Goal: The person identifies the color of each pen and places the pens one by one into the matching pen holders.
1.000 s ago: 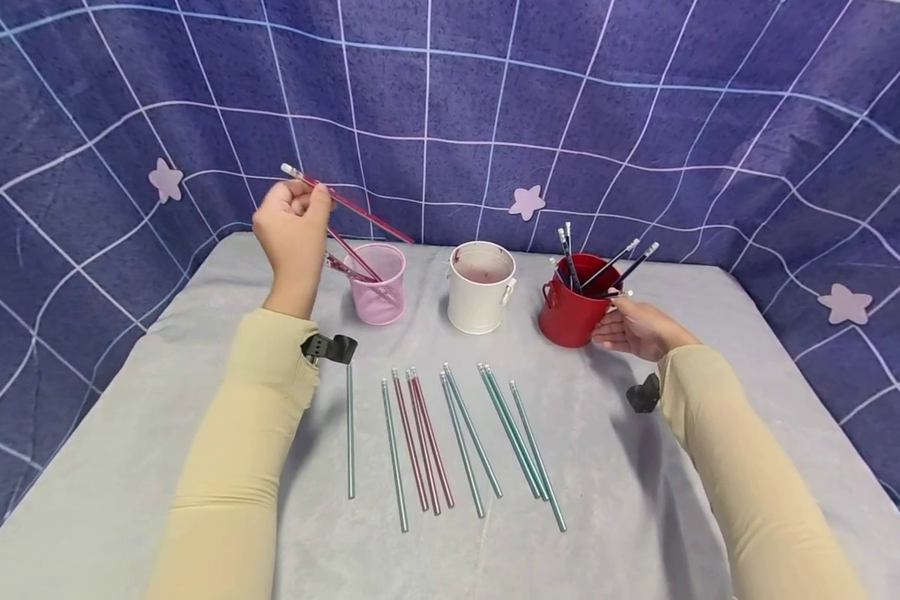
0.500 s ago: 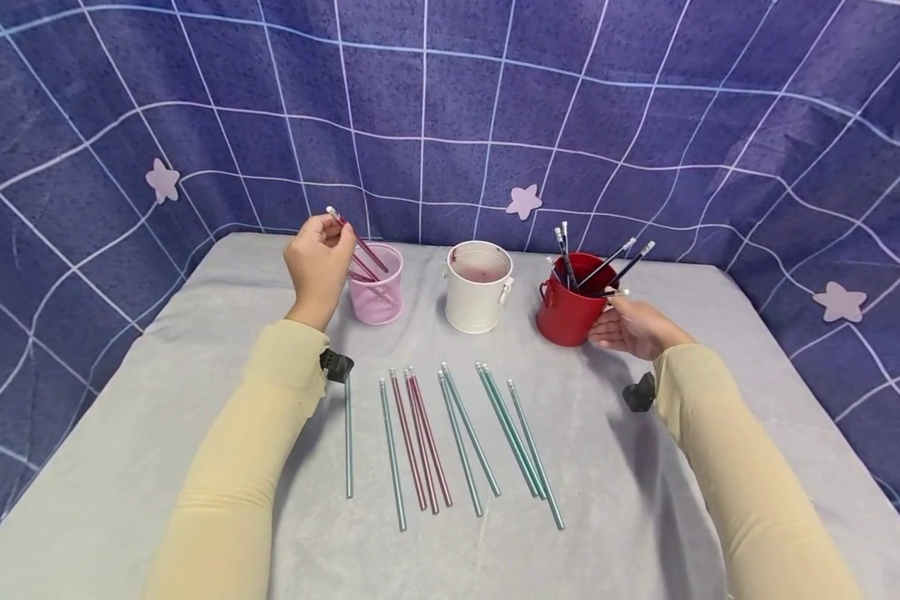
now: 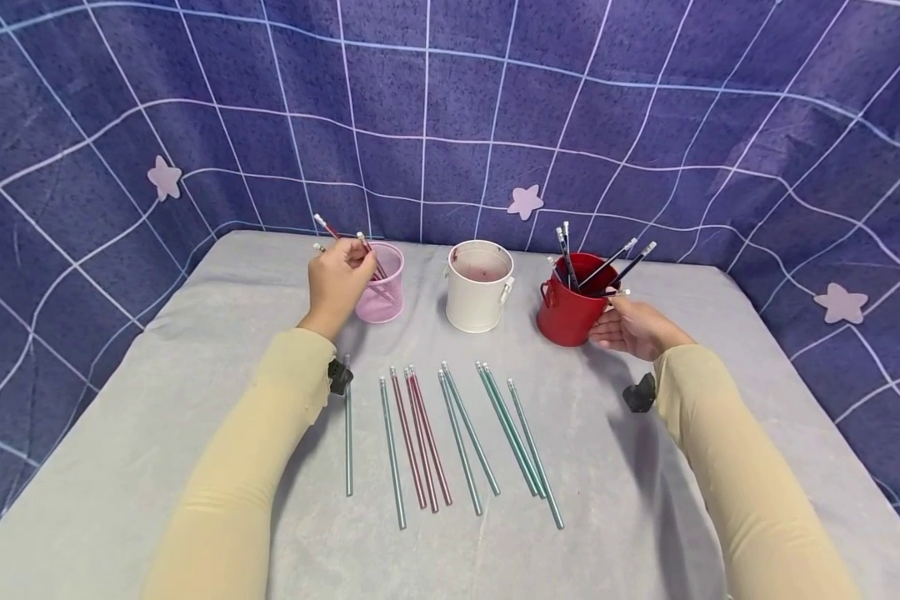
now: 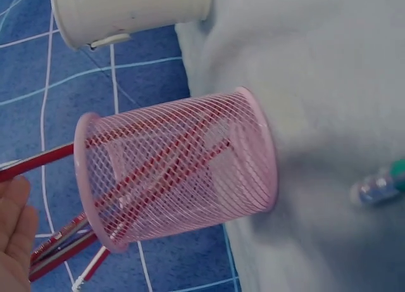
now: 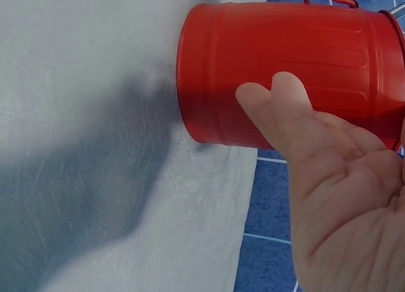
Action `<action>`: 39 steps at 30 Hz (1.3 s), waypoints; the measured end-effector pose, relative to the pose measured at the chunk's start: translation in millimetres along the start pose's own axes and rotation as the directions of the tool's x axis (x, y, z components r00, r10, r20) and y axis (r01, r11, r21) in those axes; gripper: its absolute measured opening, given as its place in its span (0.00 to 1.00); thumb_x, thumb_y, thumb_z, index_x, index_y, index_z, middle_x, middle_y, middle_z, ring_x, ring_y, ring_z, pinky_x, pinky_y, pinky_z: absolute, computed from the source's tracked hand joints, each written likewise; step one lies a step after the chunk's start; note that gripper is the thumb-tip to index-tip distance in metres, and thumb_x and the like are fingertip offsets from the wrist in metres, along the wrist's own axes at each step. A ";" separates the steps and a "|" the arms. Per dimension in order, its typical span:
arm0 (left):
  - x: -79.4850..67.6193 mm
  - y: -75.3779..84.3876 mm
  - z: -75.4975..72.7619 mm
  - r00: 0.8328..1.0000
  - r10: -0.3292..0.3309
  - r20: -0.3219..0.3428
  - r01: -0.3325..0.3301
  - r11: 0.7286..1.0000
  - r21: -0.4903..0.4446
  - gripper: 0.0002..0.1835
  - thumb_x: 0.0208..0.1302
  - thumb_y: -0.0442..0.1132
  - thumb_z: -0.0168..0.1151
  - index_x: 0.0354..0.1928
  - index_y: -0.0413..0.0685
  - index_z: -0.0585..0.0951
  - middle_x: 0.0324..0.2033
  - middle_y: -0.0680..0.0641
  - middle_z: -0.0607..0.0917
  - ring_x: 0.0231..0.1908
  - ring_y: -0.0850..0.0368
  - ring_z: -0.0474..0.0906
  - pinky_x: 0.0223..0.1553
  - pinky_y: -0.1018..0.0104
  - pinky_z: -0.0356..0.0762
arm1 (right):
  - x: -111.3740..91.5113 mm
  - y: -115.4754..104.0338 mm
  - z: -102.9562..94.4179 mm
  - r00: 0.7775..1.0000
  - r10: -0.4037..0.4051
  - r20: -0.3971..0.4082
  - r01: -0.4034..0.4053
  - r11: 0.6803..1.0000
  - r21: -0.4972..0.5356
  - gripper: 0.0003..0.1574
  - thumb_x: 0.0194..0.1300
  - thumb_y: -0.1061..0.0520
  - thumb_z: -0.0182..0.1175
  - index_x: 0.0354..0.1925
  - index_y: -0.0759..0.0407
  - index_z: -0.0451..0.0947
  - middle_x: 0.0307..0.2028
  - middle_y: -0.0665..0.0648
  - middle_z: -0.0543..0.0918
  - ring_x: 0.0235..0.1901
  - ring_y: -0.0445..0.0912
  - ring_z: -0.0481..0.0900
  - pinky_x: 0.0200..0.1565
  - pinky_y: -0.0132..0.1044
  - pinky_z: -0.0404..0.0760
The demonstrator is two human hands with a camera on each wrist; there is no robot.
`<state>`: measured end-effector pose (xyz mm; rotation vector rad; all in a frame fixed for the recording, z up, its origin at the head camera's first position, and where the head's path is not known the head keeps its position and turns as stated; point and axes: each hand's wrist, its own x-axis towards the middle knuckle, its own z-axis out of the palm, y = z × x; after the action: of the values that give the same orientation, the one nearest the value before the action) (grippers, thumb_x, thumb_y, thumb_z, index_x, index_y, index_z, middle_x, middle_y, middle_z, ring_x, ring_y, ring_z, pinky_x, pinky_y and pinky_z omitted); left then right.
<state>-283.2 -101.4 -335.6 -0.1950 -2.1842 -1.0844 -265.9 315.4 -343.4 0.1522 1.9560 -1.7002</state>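
Left hand (image 3: 337,283) stretched forward, pinching 1 red pencil (image 4: 50,156) over a pink mesh cup (image 3: 382,308), right hand (image 3: 633,327) angled inward, unclenched, straight fingers resting against a red bucket (image 3: 566,323)

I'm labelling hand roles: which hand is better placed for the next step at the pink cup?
The left hand, probably: it pinches a red pencil reaching into the pink mesh cup, while the right hand is at the red bucket.
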 end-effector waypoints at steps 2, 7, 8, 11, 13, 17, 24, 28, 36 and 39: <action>-0.7 -1.4 -2.3 0.999 -0.035 0.026 0.034 0.999 0.038 0.08 0.54 0.32 0.61 0.32 0.32 0.82 0.30 0.37 0.87 0.32 0.43 0.84 0.37 0.53 0.80 | -0.2 -0.8 0.2 1.000 -0.003 0.005 0.003 1.000 0.002 0.43 0.76 0.40 0.28 0.53 0.82 0.60 0.30 0.53 0.83 0.31 0.40 0.83 0.42 0.31 0.82; -1.5 -4.8 -9.9 0.995 -0.060 0.076 0.047 0.987 0.157 0.08 0.55 0.36 0.60 0.28 0.36 0.83 0.25 0.41 0.86 0.27 0.43 0.82 0.29 0.50 0.73 | 0.6 -1.7 0.0 1.000 -0.008 0.014 0.008 1.000 0.007 0.42 0.76 0.40 0.27 0.52 0.81 0.61 0.30 0.53 0.83 0.31 0.40 0.83 0.42 0.31 0.82; -1.5 -5.6 -11.6 0.995 -0.057 0.085 0.042 0.984 0.171 0.09 0.55 0.36 0.59 0.28 0.37 0.83 0.25 0.41 0.86 0.27 0.43 0.82 0.30 0.50 0.73 | 0.9 -1.8 -0.2 1.000 -0.010 0.014 0.010 1.000 0.007 0.42 0.76 0.40 0.27 0.52 0.81 0.61 0.30 0.53 0.83 0.31 0.40 0.83 0.42 0.31 0.82; -2.2 -7.3 -17.8 0.991 -0.069 0.116 0.046 0.981 0.190 0.09 0.56 0.37 0.61 0.29 0.36 0.84 0.26 0.40 0.87 0.29 0.42 0.82 0.32 0.49 0.73 | 1.7 -2.3 -0.4 1.000 -0.017 0.019 0.017 1.000 0.008 0.42 0.76 0.40 0.28 0.52 0.82 0.60 0.30 0.53 0.84 0.31 0.40 0.83 0.42 0.31 0.83; -2.3 -9.1 -21.5 0.986 -0.083 0.146 0.050 0.976 0.212 0.10 0.56 0.37 0.61 0.30 0.35 0.84 0.27 0.39 0.87 0.30 0.41 0.82 0.33 0.49 0.74 | 1.9 -2.5 -0.7 1.000 -0.022 0.021 0.022 1.000 0.008 0.43 0.77 0.40 0.28 0.53 0.83 0.60 0.30 0.53 0.84 0.31 0.40 0.83 0.42 0.31 0.83; -0.8 -12.4 -27.6 0.966 -0.111 0.235 0.040 0.957 0.287 0.12 0.58 0.40 0.61 0.29 0.34 0.84 0.28 0.38 0.86 0.30 0.38 0.81 0.33 0.48 0.74 | 1.3 -3.3 -1.3 0.999 -0.025 0.023 0.025 1.000 0.004 0.41 0.77 0.42 0.28 0.54 0.83 0.60 0.30 0.52 0.84 0.31 0.40 0.83 0.42 0.31 0.83; 1.0 -10.7 -38.8 0.856 -0.306 0.417 0.124 0.904 0.410 0.13 0.57 0.44 0.61 0.29 0.40 0.86 0.27 0.42 0.85 0.30 0.43 0.77 0.31 0.52 0.75 | 0.8 -5.6 -1.2 0.999 -0.028 0.022 0.028 1.000 -0.011 0.43 0.77 0.40 0.28 0.54 0.82 0.60 0.30 0.52 0.84 0.31 0.40 0.83 0.42 0.31 0.83; -5.5 -5.0 -41.0 0.783 -0.353 0.512 0.118 0.893 0.434 0.14 0.59 0.44 0.60 0.26 0.39 0.85 0.19 0.48 0.81 0.22 0.52 0.73 0.26 0.59 0.72 | 1.1 -6.3 -1.6 1.000 -0.027 0.016 0.027 0.999 -0.018 0.42 0.77 0.41 0.28 0.54 0.83 0.60 0.31 0.52 0.83 0.32 0.40 0.83 0.43 0.32 0.83; -30.8 18.0 -26.5 0.504 -0.409 0.761 0.031 0.889 0.457 0.20 0.60 0.48 0.62 0.25 0.35 0.83 0.13 0.50 0.81 0.15 0.59 0.78 0.24 0.64 0.77 | 1.4 -6.3 -2.6 1.000 -0.023 0.012 0.023 1.000 -0.014 0.40 0.77 0.45 0.27 0.56 0.84 0.58 0.32 0.52 0.83 0.34 0.40 0.82 0.43 0.31 0.82; -38.8 25.4 -17.6 0.420 -0.436 0.796 -0.013 0.874 0.486 0.20 0.60 0.48 0.63 0.21 0.37 0.81 0.12 0.49 0.81 0.14 0.58 0.78 0.21 0.66 0.78 | 1.0 -6.0 -3.7 1.000 -0.018 0.015 0.018 1.000 -0.020 0.40 0.77 0.45 0.25 0.57 0.85 0.56 0.33 0.53 0.82 0.34 0.40 0.82 0.45 0.32 0.82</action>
<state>-234.5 -92.3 -336.4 -0.3490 -3.4748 -0.5931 -270.5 317.5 -338.4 0.1144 1.9688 -1.6871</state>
